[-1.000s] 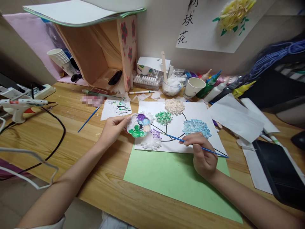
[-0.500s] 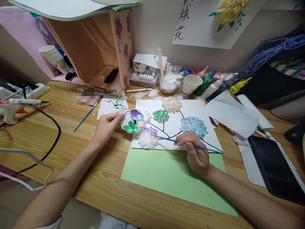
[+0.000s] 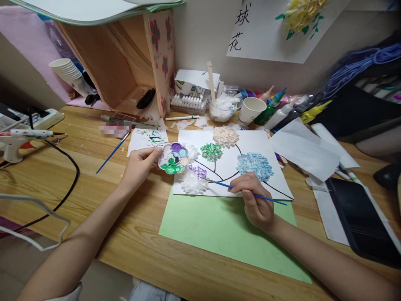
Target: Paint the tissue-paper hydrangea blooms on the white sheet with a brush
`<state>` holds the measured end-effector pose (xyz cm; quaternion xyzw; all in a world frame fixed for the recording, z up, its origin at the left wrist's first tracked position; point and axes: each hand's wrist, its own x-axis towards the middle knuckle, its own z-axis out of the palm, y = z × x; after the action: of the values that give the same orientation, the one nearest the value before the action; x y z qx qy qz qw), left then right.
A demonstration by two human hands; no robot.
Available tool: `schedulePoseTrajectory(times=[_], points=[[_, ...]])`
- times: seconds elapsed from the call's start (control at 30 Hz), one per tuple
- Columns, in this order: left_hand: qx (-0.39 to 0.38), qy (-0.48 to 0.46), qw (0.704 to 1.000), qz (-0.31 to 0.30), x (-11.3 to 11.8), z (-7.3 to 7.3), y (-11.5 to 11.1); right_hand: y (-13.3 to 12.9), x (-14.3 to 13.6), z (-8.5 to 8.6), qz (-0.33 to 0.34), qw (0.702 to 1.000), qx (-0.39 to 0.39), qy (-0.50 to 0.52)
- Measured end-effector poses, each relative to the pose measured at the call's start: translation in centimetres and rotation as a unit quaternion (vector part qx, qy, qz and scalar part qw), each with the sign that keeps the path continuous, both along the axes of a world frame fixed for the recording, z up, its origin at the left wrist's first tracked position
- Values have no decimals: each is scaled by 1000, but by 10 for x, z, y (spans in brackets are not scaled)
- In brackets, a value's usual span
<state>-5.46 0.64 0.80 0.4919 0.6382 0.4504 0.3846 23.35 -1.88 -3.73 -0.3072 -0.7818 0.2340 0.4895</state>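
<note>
My left hand (image 3: 142,165) pinches the edge of a small round paint palette (image 3: 173,159) with purple, blue, peach and green paint in its wells. My right hand (image 3: 253,198) is closed round a blue paintbrush (image 3: 233,188), its tip at a white ruffled paper flower (image 3: 194,182) whose upper part is painted purple. That flower sits on a white sheet (image 3: 232,165) with black drawn stems. Also on the sheet are a green flower (image 3: 211,152), a cream one (image 3: 225,136) and a light blue one (image 3: 255,166). Another white flower is partly hidden behind the palette.
Under the sheet lies green paper (image 3: 232,234). A second brush (image 3: 112,152) and a paint-marked paper (image 3: 147,139) are at left, near a glue gun (image 3: 19,142). Behind stand a paper cup (image 3: 251,110) and paint bottles (image 3: 278,113); a black phone (image 3: 363,221) lies right.
My right hand has shifted slightly, and the back end of the brush has swung a little lower. The palette has moved very slightly left in my left hand.
</note>
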Motion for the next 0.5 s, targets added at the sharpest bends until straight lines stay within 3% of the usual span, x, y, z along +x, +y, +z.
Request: schedulePoseTrajectory(times=[0.27, 0.5], points=[[1, -5, 1000, 0, 0, 0, 0, -2, 3, -2, 13, 1000, 15, 10], [-4, -24, 1000, -5, 1, -1, -1, 0, 1, -4, -48, 997, -8, 54]])
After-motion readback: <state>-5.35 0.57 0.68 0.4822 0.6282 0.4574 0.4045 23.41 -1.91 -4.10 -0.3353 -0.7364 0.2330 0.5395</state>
